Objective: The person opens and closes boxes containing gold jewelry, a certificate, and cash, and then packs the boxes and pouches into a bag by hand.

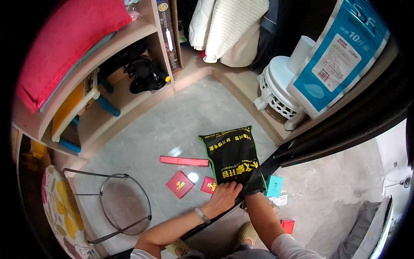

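A black plastic bag (pixel 233 151) with yellow lettering and a green edge lies in front of me, its near end bunched. My left hand (pixel 225 195) grips that near end, fingers bent over the top. My right hand is hidden at the bag's near end; only its wrist and forearm (pixel 260 211) show, so I cannot tell what it holds. Left of the bag lie a long pink-red box (pixel 184 161), a square red box (pixel 180 184) and a small red box with gold marking (pixel 208 184). Right of it sits a teal box (pixel 274 185) beside a white label (pixel 280 200).
Another red box (pixel 287 225) lies near my right forearm. A metal-legged stool (pixel 125 203) lies tipped over at left. Shelves (pixel 129 47) hold a red cushion (pixel 77 43) and black items. A white stand (pixel 280 77) and a large blue-white bag (pixel 336 60) are at right.
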`<state>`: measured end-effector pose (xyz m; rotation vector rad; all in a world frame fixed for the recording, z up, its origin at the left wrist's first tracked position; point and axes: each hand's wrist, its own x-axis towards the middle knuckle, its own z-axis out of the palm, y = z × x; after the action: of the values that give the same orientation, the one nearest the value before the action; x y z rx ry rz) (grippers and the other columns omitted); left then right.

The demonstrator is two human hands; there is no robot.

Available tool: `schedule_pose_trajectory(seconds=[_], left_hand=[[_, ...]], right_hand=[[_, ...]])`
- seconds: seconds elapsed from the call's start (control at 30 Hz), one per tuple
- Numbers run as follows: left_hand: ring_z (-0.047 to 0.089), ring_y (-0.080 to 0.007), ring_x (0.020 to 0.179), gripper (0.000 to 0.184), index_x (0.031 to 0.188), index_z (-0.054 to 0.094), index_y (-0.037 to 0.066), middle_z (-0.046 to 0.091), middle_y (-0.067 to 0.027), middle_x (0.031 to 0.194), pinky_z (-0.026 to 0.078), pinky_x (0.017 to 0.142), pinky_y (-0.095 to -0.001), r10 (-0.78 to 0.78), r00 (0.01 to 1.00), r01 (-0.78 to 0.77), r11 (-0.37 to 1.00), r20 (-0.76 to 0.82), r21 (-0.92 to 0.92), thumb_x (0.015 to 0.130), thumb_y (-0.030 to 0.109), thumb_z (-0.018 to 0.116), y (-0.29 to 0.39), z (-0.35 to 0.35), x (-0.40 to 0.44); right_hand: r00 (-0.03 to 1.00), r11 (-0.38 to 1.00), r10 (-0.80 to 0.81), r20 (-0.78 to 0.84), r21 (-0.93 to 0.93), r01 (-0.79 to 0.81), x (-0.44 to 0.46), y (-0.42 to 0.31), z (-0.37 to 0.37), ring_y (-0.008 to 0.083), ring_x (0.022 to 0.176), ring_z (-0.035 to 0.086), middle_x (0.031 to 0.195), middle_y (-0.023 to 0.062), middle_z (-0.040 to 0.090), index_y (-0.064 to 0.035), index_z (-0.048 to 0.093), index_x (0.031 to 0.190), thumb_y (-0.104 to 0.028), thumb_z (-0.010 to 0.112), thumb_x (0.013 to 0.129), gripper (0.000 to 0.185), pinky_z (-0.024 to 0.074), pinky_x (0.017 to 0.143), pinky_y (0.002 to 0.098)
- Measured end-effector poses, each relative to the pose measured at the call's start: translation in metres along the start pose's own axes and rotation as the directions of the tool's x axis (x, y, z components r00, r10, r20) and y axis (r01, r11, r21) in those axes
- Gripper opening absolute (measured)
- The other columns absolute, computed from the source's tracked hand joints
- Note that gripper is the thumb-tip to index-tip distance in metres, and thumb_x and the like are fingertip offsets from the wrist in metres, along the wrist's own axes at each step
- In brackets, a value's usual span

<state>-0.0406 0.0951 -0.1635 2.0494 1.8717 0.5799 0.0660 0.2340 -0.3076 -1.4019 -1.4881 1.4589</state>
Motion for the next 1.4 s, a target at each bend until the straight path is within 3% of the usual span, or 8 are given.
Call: schedule_pose_trajectory(seconds=[0.3, 0.4, 0.53, 0.77, 0.9, 1.03, 1.3, 1.4], left_hand=[[0.056, -0.0350, 0.107, 0.055, 0.123, 0.052, 0.005, 0.057, -0.0173, 0.113, 0.049, 0.088, -0.0430, 0.238, 0.954, -0.143, 0.896, 0.184, -0.420, 0.073, 0.014, 0.073, -0.040, -0.018, -0.008], [0.052, -0.0342, 0.108, 0.071, 0.124, 0.053, 0.007, 0.049, -0.0155, 0.123, 0.045, 0.096, -0.0393, 0.022, 0.937, 0.212, 0.756, 0.348, -0.619, 0.066, 0.033, 0.085, -0.115, -0.019, -0.014], [0.045, -0.0325, 0.123, 0.067, 0.118, 0.055, 0.011, 0.049, -0.0148, 0.127, 0.035, 0.106, -0.0468, -0.219, 0.954, 0.222, 0.975, -0.206, -0.011, 0.065, 0.041, 0.084, -0.171, -0.029, -0.026], [0.055, -0.0283, 0.111, 0.034, 0.112, 0.059, 0.012, 0.059, -0.0068, 0.113, 0.036, 0.105, -0.0455, -0.390, 0.920, 0.387, 0.896, -0.028, 0.217, 0.079, 0.019, 0.067, -0.204, -0.028, -0.044], [0.058, -0.0261, 0.102, 0.027, 0.107, 0.061, 0.014, 0.060, -0.0032, 0.102, 0.039, 0.100, -0.0439, -0.162, 0.950, 0.254, 0.900, -0.268, 0.355, 0.081, 0.008, 0.054, -0.145, -0.071, -0.041], [0.056, -0.0237, 0.102, 0.030, 0.108, 0.060, 0.017, 0.059, -0.0026, 0.101, 0.041, 0.095, -0.0407, 0.143, 0.990, -0.131, 0.927, -0.008, 0.352, 0.079, 0.011, 0.059, -0.048, -0.102, -0.031], [0.052, -0.0237, 0.113, 0.046, 0.122, 0.056, 0.013, 0.057, -0.0034, 0.112, 0.037, 0.102, -0.0399, 0.534, 0.842, -0.535, 0.845, -0.070, 0.016, 0.077, 0.020, 0.067, 0.068, -0.029, -0.026], [0.042, -0.0360, 0.121, 0.052, 0.116, 0.059, 0.004, 0.057, -0.0131, 0.114, 0.037, 0.102, -0.0448, -0.154, 0.935, 0.079, 0.969, -0.320, -0.235, 0.075, 0.031, 0.076, 0.078, -0.012, -0.028]], right_hand=[[1.000, 1.000, -0.013, 0.018, 0.027, 0.013, 0.003, -0.003, -0.021, 0.0162, 0.083, 0.062, 0.090, 0.0048, 0.064, -0.0009, 0.062, 0.116, -0.023, 0.057, 0.094, 0.031, 0.0486, 0.069, 0.0306], [0.998, 0.996, -0.042, 0.057, 0.087, 0.037, -0.029, 0.009, -0.040, 0.0159, 0.081, 0.062, 0.088, 0.0046, 0.064, -0.0007, 0.062, 0.115, -0.022, 0.057, 0.093, 0.031, 0.0488, 0.068, 0.0303], [0.972, 0.977, 0.206, 0.116, 0.035, -0.212, -0.134, -0.036, -0.082, 0.0132, 0.070, 0.060, 0.083, 0.0041, 0.066, -0.0001, 0.064, 0.109, -0.013, 0.056, 0.092, 0.023, 0.0466, 0.063, 0.0255], [0.960, 0.958, 0.276, 0.050, 0.067, -0.279, -0.201, -0.023, -0.129, 0.0127, 0.068, 0.060, 0.084, 0.0062, 0.065, 0.0027, 0.063, 0.105, -0.003, 0.052, 0.088, 0.021, 0.0482, 0.061, 0.0247], [0.982, 0.980, 0.188, 0.012, 0.063, -0.189, -0.207, -0.073, -0.128, 0.0146, 0.073, 0.061, 0.081, 0.0079, 0.064, 0.0039, 0.063, 0.108, -0.007, 0.056, 0.090, 0.022, 0.0492, 0.063, 0.0272], [0.861, 0.729, -0.474, 0.186, -0.465, 0.502, -0.210, -0.150, -0.116, 0.0300, 0.107, 0.058, 0.120, 0.0163, 0.056, -0.0024, 0.054, 0.129, -0.012, 0.077, 0.077, 0.058, 0.0495, 0.090, 0.0385], [0.949, 0.868, -0.303, 0.083, -0.386, 0.311, -0.260, -0.110, -0.162, 0.0275, 0.090, 0.067, 0.100, 0.0149, 0.068, -0.0018, 0.064, 0.115, -0.004, 0.075, 0.076, 0.040, 0.0527, 0.079, 0.0349], [0.973, 0.901, -0.166, -0.158, -0.426, 0.085, -0.283, -0.102, -0.190, 0.0207, 0.082, 0.067, 0.089, 0.0151, 0.069, 0.0005, 0.066, 0.108, -0.006, 0.075, 0.078, 0.032, 0.0519, 0.074, 0.0333]])
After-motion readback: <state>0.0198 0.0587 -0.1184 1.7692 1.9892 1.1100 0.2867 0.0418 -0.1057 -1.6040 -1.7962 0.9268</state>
